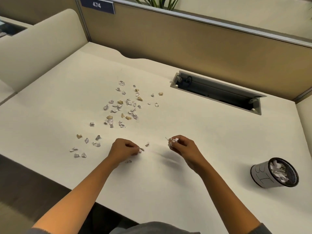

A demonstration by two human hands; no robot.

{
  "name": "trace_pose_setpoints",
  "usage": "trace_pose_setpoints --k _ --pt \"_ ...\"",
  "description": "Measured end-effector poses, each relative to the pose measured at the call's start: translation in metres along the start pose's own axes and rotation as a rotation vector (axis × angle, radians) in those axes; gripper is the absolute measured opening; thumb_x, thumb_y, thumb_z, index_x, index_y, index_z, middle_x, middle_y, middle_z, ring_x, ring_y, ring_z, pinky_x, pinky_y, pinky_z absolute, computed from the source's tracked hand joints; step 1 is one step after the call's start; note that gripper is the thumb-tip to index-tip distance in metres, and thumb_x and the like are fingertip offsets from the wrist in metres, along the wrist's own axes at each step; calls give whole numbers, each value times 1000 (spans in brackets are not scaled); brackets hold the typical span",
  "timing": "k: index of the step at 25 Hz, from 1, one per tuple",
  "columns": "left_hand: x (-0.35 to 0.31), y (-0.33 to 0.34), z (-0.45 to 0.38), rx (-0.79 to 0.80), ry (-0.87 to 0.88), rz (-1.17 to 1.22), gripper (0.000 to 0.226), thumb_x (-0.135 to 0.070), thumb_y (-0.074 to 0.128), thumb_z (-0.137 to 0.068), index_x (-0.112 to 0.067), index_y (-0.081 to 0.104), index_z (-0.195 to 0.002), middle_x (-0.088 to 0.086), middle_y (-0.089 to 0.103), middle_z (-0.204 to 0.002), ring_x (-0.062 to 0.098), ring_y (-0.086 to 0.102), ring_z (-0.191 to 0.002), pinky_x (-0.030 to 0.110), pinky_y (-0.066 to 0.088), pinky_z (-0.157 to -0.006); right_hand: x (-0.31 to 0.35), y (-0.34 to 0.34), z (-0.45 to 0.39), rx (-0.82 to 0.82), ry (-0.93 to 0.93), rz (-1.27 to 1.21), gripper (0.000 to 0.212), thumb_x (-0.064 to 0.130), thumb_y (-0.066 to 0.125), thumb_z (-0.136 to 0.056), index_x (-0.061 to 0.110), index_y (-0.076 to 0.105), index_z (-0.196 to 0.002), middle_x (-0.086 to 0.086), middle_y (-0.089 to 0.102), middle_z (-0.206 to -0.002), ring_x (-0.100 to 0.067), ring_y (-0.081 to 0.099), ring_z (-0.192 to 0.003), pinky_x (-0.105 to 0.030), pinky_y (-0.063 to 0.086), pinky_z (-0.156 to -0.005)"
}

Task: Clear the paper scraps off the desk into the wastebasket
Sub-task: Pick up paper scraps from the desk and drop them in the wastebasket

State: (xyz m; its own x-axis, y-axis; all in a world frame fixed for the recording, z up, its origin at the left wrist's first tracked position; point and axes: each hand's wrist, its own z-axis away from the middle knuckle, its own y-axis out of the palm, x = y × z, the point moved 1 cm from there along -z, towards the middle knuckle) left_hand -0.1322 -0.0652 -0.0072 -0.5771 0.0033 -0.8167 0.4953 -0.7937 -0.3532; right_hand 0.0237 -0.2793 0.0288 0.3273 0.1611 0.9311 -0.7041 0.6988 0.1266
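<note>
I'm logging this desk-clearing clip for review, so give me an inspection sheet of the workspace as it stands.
Surface: cream desk, mostly bare on the right half.
Job's things: paper scraps scattered centre-left, white and tan, with a smaller group nearer the front; wastebasket upright at front right, already holding scraps.
Clutter: nothing seen beyond the scraps.
Grippers: left hand pinches a scrap at the desk surface; right hand grips several scraps, raised slightly.
Cables: a dark cable inside the open cable tray at the back.
Surroundings: tan partition, sign reading 474, plant leaves behind.
</note>
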Motion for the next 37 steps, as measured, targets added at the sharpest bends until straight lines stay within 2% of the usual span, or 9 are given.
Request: trace_pose_setpoints --k 3,5,7,10,16,21,27,31,37 --pt "-14 16 0 115 -101 262 11 -19 80 -71 -15 80 -81 3 77 -88 15 74 -84 37 54 -75 15 -42 26 -120 -30 -67 13 6 58 -96 -2 64 -89 -4 66 -87 -12 66 -83 -15 53 -83" --pt "-27 33 0 146 -128 414 11 -13 80 -75 -7 78 -85 9 76 -98 12 74 -81 30 56 -65 23 -72 45 -237 -70 -56 11 6 58 -95 -2 64 -91 -3 66 -87 -11 65 -83 -14 53 -82" --pt "-41 54 2 178 -120 543 12 -2 76 -78 3 75 -88 16 75 -99 15 74 -78 17 56 -68 30 -102 66 -385 -132 -40 12 4 59 -94 6 68 -87 -3 66 -84 -10 65 -80 -14 52 -81" --pt "-60 85 8 254 -108 592 13 1 74 -79 7 73 -90 13 74 -92 15 73 -78 16 56 -72 36 -146 99 -641 -206 -33 16 6 60 -94 16 71 -87 2 69 -82 -7 68 -81 -16 53 -81" --pt "-89 148 27 458 -109 531 5 0 76 -77 1 77 -82 9 76 -87 17 73 -79 18 56 -74 38 -210 153 -1094 -156 512 7 22 67 -87 27 69 -93 10 71 -84 -11 67 -82 -19 47 -69" --pt "-109 213 56 613 -123 409 7 2 76 -76 5 75 -83 9 76 -85 18 73 -75 18 56 -72 34 -234 159 -1071 -108 690 12 9 68 -87 20 69 -92 -5 70 -92 -23 66 -86 -25 47 -71" --pt "-169 288 80 764 -40 257 12 6 75 -74 9 72 -84 14 72 -81 19 71 -66 22 59 -71 29 -247 166 -953 -32 547 31 4 73 -82 27 69 -103 6 70 -99 -9 68 -93 -18 47 -68" --pt "-199 333 92 754 0 198 6 7 74 -70 3 72 -73 14 70 -74 20 70 -64 27 60 -73 30 -249 172 -1039 -90 437 23 15 68 -86 32 67 -102 21 70 -98 -4 69 -96 -18 46 -68" --pt "-220 371 100 682 205 -30 14 -6 74 -74 -6 77 -88 4 70 -78 15 68 -74 22 56 -65 25 -250 178 -1050 -142 312 20 20 67 -87 37 68 -97 15 73 -101 -11 72 -93 -25 50 -76"
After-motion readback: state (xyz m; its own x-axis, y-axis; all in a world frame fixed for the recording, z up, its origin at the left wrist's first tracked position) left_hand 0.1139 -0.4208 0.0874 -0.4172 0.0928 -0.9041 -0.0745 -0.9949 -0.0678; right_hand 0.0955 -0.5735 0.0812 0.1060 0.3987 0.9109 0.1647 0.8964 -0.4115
